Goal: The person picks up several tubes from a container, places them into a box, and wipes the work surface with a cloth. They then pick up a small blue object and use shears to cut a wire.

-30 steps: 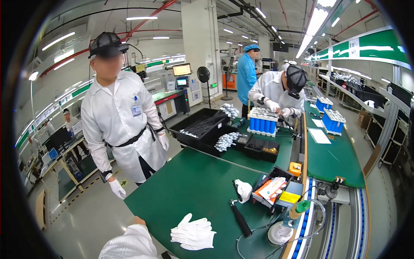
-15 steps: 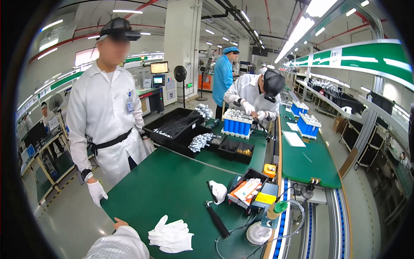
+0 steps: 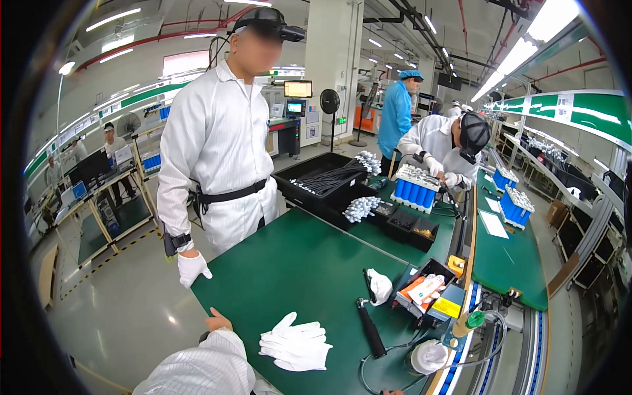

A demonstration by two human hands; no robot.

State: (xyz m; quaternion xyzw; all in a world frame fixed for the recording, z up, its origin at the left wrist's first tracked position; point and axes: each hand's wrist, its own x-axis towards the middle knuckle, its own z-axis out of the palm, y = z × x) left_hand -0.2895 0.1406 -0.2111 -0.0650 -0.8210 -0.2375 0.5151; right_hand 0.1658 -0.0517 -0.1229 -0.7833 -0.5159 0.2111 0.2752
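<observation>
My left hand (image 3: 218,320), bare below a white striped sleeve, is at the left edge of the green table (image 3: 276,276). One finger stretches out and the hand looks open; its other fingers are mostly hidden. A pair of white gloves (image 3: 296,342) lies flat on the table to the right of it. Only a sliver of skin, apparently my right hand (image 3: 393,392), shows at the bottom edge near a cable; its fingers cannot be made out. Close by are a black-handled tool (image 3: 372,329) and a jar with white material (image 3: 429,357).
A co-worker (image 3: 224,145) in white stands across the table, a gloved hand (image 3: 193,268) at its edge. Black bins (image 3: 316,174) hold cables. Another person (image 3: 454,141) bends over a blue battery pack (image 3: 416,191). A box of packets (image 3: 424,289) and a green-capped bottle (image 3: 469,322) stand right, beside the conveyor.
My view has swung left, so the table and everything on it appear farther right. The co-worker's gloved hand stays at the table edge. A bit of skin now shows at the bottom edge.
</observation>
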